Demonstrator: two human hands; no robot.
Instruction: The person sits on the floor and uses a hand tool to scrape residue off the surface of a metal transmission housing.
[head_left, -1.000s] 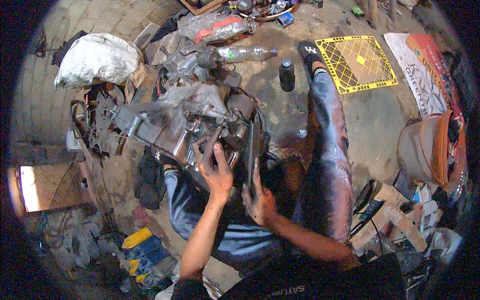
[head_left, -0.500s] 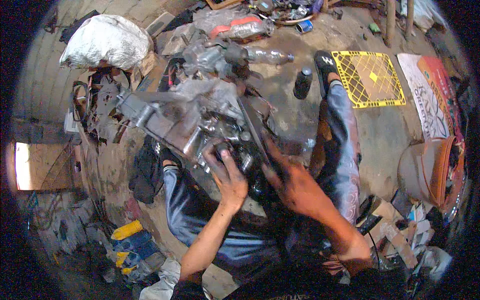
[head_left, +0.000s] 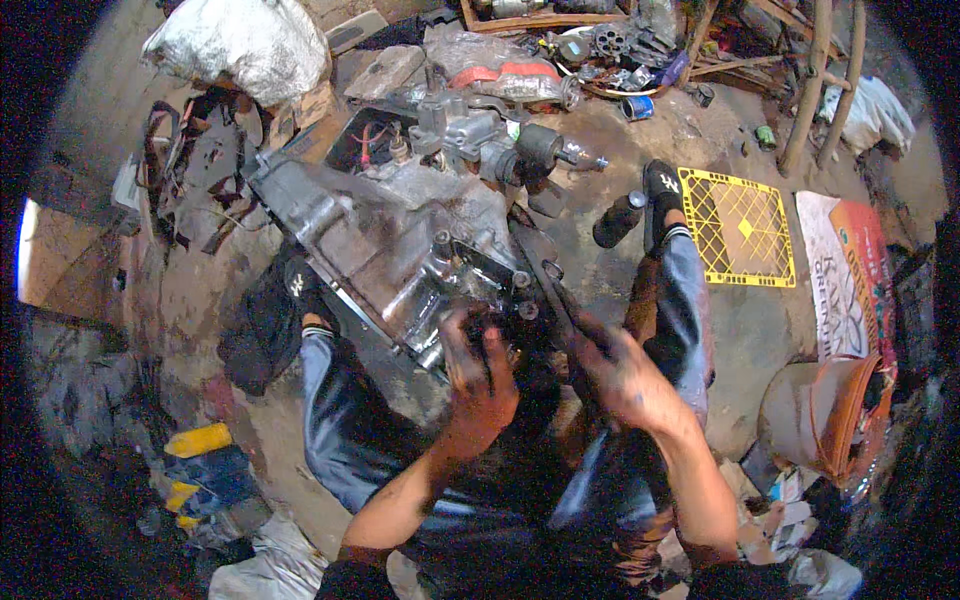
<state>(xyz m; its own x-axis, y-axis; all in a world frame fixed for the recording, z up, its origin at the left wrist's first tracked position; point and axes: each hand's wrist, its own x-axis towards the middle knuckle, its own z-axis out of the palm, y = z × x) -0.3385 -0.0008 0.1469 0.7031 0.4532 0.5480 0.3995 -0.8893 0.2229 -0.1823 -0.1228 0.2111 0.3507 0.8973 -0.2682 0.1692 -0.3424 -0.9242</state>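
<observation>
A grey metal gearbox housing (head_left: 365, 225), stained with dark grease, lies tilted on the ground between my legs. My left hand (head_left: 483, 385) is at its near end, fingers curled and blackened; what they grip there is hidden in shadow. My right hand (head_left: 622, 378) is closed round a long dark metal tool (head_left: 545, 265), which slants up and left along the housing's right side. Exposed shiny parts and bolts (head_left: 445, 265) show just beyond my left fingers. A dark cylindrical part (head_left: 540, 145) sits at the far end of the housing.
A black bottle (head_left: 620, 218) stands near my right shoe, beside a yellow plastic grid (head_left: 738, 228). Farther off are a plastic bottle with a red band (head_left: 510, 82), a blue can (head_left: 636, 108) and a white sack (head_left: 240, 45). A brown bucket-like container (head_left: 815, 415) lies at right.
The view has shifted, so the housing shows more sharply. My right hand and the long tool have drawn a little away from the housing. My left hand stays at its near end.
</observation>
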